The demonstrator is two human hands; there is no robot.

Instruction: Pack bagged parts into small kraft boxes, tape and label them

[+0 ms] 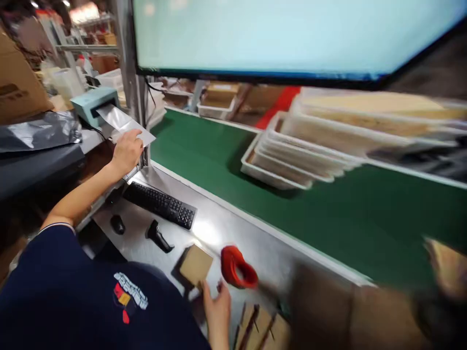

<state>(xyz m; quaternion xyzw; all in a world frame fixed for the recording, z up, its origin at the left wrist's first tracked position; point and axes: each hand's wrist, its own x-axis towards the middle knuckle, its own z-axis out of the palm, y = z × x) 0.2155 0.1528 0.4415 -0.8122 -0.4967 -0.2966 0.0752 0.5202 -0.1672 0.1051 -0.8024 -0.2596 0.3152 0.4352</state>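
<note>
My left hand (127, 151) reaches out to a pale blue label printer (94, 104). Its fingers are closed on a white paper label (120, 121), whose far end is still at the printer's slot. Down at the metal bench, my right hand (218, 308) has its thumb and fingers apart with nothing visible between them. One fingertip is beside or touching the corner of a small brown cardboard box (196, 265); I cannot tell which. Just beyond this hand lies a red tape dispenser or roll (237, 267), slightly blurred.
A black keyboard (160, 204), mouse (117, 224) and handheld scanner (159, 236) lie on the bench. Behind runs a green conveyor belt (197, 141) with stacked white trays (284, 177). A large monitor (255, 39) hangs above. Cardboard pieces (262, 328) stand near my right hand.
</note>
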